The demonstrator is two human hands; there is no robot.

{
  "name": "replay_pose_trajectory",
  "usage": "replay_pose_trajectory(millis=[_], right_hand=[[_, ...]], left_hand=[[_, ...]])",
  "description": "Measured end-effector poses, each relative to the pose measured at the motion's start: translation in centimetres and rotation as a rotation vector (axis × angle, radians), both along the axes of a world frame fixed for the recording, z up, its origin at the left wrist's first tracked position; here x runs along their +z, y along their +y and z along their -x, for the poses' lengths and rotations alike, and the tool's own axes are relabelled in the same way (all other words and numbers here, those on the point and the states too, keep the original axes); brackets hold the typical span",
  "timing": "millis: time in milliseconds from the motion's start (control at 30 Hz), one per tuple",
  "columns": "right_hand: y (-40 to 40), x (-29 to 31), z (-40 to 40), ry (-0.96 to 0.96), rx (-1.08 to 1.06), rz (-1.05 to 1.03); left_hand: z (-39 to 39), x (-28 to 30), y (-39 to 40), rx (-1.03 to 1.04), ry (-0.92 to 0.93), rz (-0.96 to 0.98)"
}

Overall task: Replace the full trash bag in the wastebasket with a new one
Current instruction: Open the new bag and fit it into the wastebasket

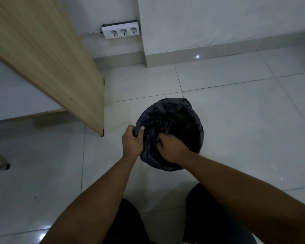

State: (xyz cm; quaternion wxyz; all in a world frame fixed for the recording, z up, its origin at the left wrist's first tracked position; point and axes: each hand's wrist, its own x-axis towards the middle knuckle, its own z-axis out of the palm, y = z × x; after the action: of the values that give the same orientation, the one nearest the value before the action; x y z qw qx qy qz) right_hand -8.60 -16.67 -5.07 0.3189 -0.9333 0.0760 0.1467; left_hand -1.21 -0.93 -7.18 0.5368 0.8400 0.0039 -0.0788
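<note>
A round wastebasket stands on the tiled floor in front of me, wholly wrapped by a black trash bag (167,113) folded over its rim. Dark contents show inside the opening. My left hand (132,140) is closed on the bag's left edge, thumb on top. My right hand (172,148) grips a bunch of the black plastic at the near side of the opening, fingers curled into it. The basket's own wall is hidden under the bag.
A light wooden panel (60,67) of a piece of furniture stands to the left, its corner close to the basket. A white triple socket (121,31) sits low on the wall behind. My dark-clothed knees (209,217) are at the bottom.
</note>
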Motion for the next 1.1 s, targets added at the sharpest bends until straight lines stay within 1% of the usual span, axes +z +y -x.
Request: replay_pose_trajectory(millis=[33,67,100,133,167,233,267,333,367,400,467,533,600,633,667,733,767,800,833,867,900,933,1000,1067,1100], right_hand=[[1.0,0.2,-0.4,0.067,-0.108,-0.191],[2.0,0.2,-0.9,0.167,-0.152,-0.343],[2.9,0.1,-1.3,0.254,-0.14,-0.435],[3.6,-0.2,-1.5,0.316,-0.099,-0.476],[4.1,-0.5,-1.5,0.355,-0.054,-0.474],[4.0,-0.8,-1.3,0.349,-0.007,-0.41],[3.7,-1.1,-1.3,0.29,-0.007,-0.348],[3.1,-1.6,-1.2,0.12,-0.072,-0.194],[2.9,-1.8,-1.2,0.07,-0.105,-0.161],[2.7,-2.0,-1.4,0.065,-0.096,-0.142],[2.7,-2.4,-2.0,0.195,-0.006,-0.136],[2.6,-2.8,-2.5,0.371,0.047,-0.212],[2.0,-2.0,-2.7,0.445,0.058,-0.304],[1.6,-1.6,-2.8,0.419,0.005,-0.331],[1.4,-1.4,-3.0,0.325,-0.129,-0.336],[1.6,-1.5,-3.9,0.122,-0.577,-0.414],[2.0,-1.1,-4.4,0.09,-0.809,-0.558],[2.6,-0.9,-5.1,0.106,-1.003,-0.8],[3.2,-0.9,-5.7,0.141,-1.141,-1.092],[3.7,-0.5,-6.4,0.161,-1.215,-1.374],[4.0,0.3,-7.0,0.155,-1.243,-1.604],[3.9,0.9,-7.7,0.122,-1.264,-1.762],[3.4,2.2,-8.9,0.001,-1.347,-1.925],[2.8,2.5,-10.3,-0.099,-1.413,-2.003],[2.4,2.6,-10.8,-0.119,-1.432,-2.034]], left_hand=[[0.4,0.1,-0.1,0.002,-0.002,0.007],[0.8,0.2,-0.3,0.003,-0.006,0.011],[1.1,0.2,-0.4,0.005,-0.006,0.013],[1.4,0.2,-0.3,0.01,0.001,0.016],[1.6,0.1,-0.3,0.021,0.013,0.02],[1.6,0.0,0.2,0.04,0.032,0.011],[1.6,-0.1,0.4,0.049,0.037,0.002],[1.3,-0.2,0.7,0.069,0.056,0.006],[1.3,-0.2,0.6,0.079,0.071,0.019],[1.2,-0.2,0.4,0.085,0.083,0.03],[1.1,-0.1,-0.2,0.095,0.094,0.041],[0.8,0.0,-0.4,0.104,0.095,0.054],[0.6,0.0,-0.2,0.106,0.102,0.042],[0.6,-0.1,-0.1,0.102,0.108,0.039],[0.6,-0.2,0.1,0.099,0.117,0.039],[0.5,-0.2,0.3,0.101,0.139,0.044],[0.4,-0.2,0.2,0.101,0.148,0.046],[0.3,-0.1,0.0,0.096,0.15,0.042],[0.3,0.0,-0.2,0.087,0.145,0.028],[0.3,0.1,-0.4,0.076,0.134,0.013],[0.2,0.3,-0.5,0.064,0.12,0.0],[0.3,0.5,-0.6,0.05,0.105,-0.007],[0.4,0.8,-0.6,0.014,0.076,0.0],[0.5,0.7,-0.7,-0.021,0.056,0.008],[0.3,0.8,-0.9,-0.036,0.051,0.003]])
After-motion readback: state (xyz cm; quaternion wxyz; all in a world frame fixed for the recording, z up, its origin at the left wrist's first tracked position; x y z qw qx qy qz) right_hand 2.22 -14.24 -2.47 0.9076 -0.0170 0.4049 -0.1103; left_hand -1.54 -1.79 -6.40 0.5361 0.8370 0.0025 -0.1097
